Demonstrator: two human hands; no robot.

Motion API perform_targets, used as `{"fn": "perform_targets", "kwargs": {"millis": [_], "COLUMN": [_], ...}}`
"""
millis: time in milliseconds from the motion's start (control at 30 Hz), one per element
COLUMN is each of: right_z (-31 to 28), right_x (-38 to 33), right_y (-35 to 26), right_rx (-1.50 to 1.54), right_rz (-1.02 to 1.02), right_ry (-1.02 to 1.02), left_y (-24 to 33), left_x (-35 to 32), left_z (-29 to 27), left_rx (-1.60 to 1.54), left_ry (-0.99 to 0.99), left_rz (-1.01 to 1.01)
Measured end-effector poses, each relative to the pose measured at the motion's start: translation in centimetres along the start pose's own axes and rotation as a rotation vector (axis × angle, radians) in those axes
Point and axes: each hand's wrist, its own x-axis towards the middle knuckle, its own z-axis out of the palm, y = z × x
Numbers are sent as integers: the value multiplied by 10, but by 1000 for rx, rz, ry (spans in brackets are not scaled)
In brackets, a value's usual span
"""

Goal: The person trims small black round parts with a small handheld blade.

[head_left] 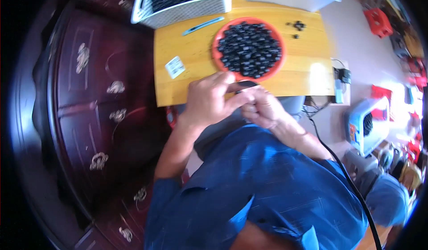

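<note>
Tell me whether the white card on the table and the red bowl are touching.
Apart: the head view shows yellow tabletop between the white card's right edge and the red bowl's left rim.

A white label (175, 67) lay near the left edge of the worktop (191, 49). A dark-red wooden cabinet (84, 134) stood beyond that edge; a red plastic object (378, 23) sat beyond the far right corner.
</note>
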Motion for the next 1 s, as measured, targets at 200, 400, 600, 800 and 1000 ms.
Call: {"fn": "perform_targets", "kwargs": {"millis": [200,400,600,800,1000], "right_z": [15,11,3,10,9], "right_x": [13,2,0,3,5], "right_y": [5,0,-1,2,3], "right_rx": [147,158,160,172,159], "right_rz": [66,11,24,46,39], "right_ry": [197,82,47,184,153], "left_y": [-10,-3,-4,-9,-12], "left_x": [-9,5,0,-5,-2], "left_z": [2,4,4,5,3], "left_rx": [145,3,24,73,12], "left_ry": [-20,60,-23,-63,-37], "left_rz": [27,64,-18,-13,-14]}}
